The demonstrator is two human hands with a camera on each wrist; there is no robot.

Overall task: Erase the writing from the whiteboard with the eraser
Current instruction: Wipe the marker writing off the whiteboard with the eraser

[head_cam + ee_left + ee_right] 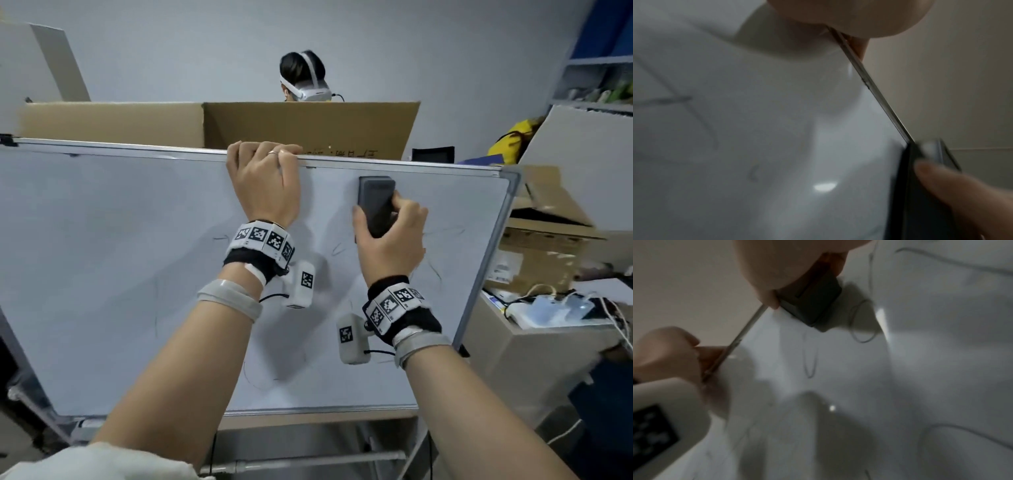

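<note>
The whiteboard [102,274] stands tilted, its top edge held by the left hand [265,181]. The right hand [390,240] presses the eraser [376,205] flat against the upper right area of the board, just below the top frame.

Procedure for the current step:
1. Keep the eraser's pad face fully in contact with the board; a tilted eraser probably leaves streaks.
2. Wipe in overlapping passes toward the remaining writing [337,248]. Faint thin strokes show below and to both sides of the eraser, and lower on the board.
3. Maintain the left-hand brace so that the board does not shift under wiping pressure.

Finger state:
- Left hand: fingers curled over the top frame of the board, thumb side on the front face. The grip is firm.
- Right hand: thumb on the left side of the eraser, fingers wrapped round its right side, palm behind the lower end. The hand is closed on the eraser.

The wrist views are blurred; the strokes appear to be thin loops, but their content cannot be read.
</note>
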